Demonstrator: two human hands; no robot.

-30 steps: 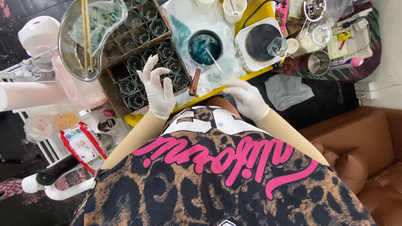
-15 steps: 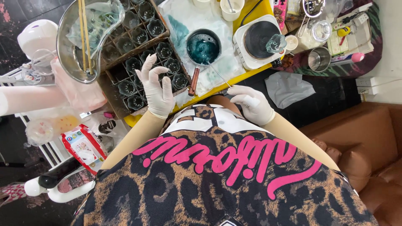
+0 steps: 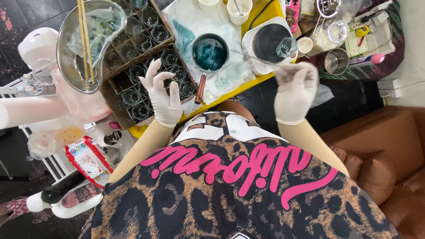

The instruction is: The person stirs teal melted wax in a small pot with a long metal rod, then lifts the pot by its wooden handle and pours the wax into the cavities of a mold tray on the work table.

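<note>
Item 1. Left hand [image 3: 163,95], in a white disposable glove: fingers spread and lifted, thumb and forefinger curled toward each other; whether they pinched anything could not be told. It hovered directly over the brown cardboard tray of small dark scalloped moulds [image 3: 146,66], above the near compartments.

Item 2. Right hand [image 3: 294,90], likewise gloved: raised off the table, fingers loosely bent and apart, nothing visibly held. Just beyond its fingertips stood a small clear glass cup [image 3: 287,46] on the round black hotplate with white casing [image 3: 270,44].

Item 3. Between the two hands, beyond them: a small dark saucepan with a wooden handle [image 3: 210,55], holding teal-green liquid, seated on a white cloth stained green [image 3: 234,75].

Item 4. Beyond and outward from the left hand: a steel kidney-shaped basin [image 3: 73,53] carrying a crumpled green-tinted sheet and a pair of wooden chopsticks [image 3: 84,40], resting over the far corner of the tray.

Item 5. Beyond the right hand, outward: a steel cup [image 3: 336,61], a small white cup [image 3: 305,44], a glass jar [image 3: 332,33].

Condition of work, as judged: the moulds in the tray looked dark and largely of one appearance; whether they were filled could not be told. The saucepan held a good quantity of liquid, suggesting pouring was unfinished or not begun. Both hands were clear of the pan handle.
</note>
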